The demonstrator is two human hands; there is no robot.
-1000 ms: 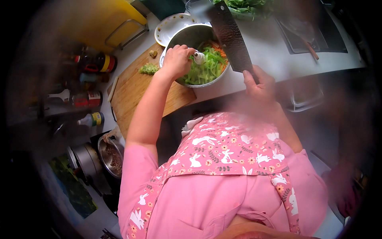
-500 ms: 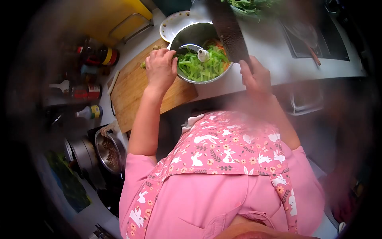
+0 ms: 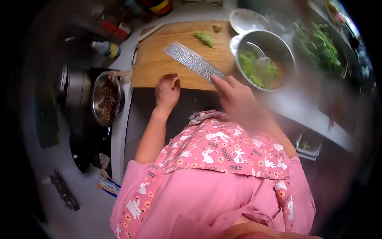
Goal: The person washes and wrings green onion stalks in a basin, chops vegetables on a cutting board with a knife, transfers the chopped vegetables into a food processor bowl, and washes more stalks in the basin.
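My right hand (image 3: 237, 95) grips a cleaver (image 3: 193, 61) with a broad, hammered-looking blade. The blade lies low across the wooden cutting board (image 3: 153, 65), pointing to the far left. At the board's near edge, my left hand (image 3: 167, 92) is empty, its fingers loosely bent and the thumb apart. Chopped green vegetable pieces (image 3: 204, 38) form a small pile on the board beyond the blade, with a small brownish lump (image 3: 217, 27) near them. Right of the board stands a metal pot (image 3: 291, 55) with a blade on a central post, green strips and some orange bits inside.
Behind the pot is a white plate (image 3: 248, 20). Leafy greens (image 3: 324, 49) lie at the far right. A metal bowl (image 3: 95, 101) of brown bits stands left of the board, near a bottle (image 3: 106, 49). A clear container (image 3: 308, 145) sits low at the right.
My left hand has left the pot's rim and moved to the board's near edge. The cleaver has gone from upright over the pot to low across the board. The view has turned left.
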